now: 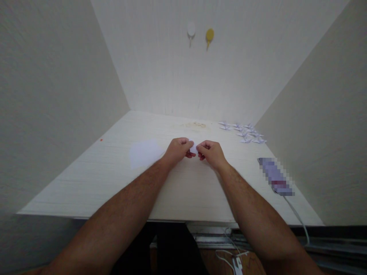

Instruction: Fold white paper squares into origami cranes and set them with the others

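Observation:
Between my two hands, above the middle of the table, is a small piece of white paper. My left hand pinches its left side between thumb and fingers. On the other side my right hand has thumb and forefinger pressed together at the paper's right edge. The paper's folds are too small to make out, and the fingers cover part of it. A stack or sheet of white paper lies flat on the table, left of my left hand.
Several folded paper cranes sit at the table's back right. A blurred-out phone-like device with a cable lies near the right edge. Walls enclose the white table on three sides. Two hooks, white and yellow, are on the back wall.

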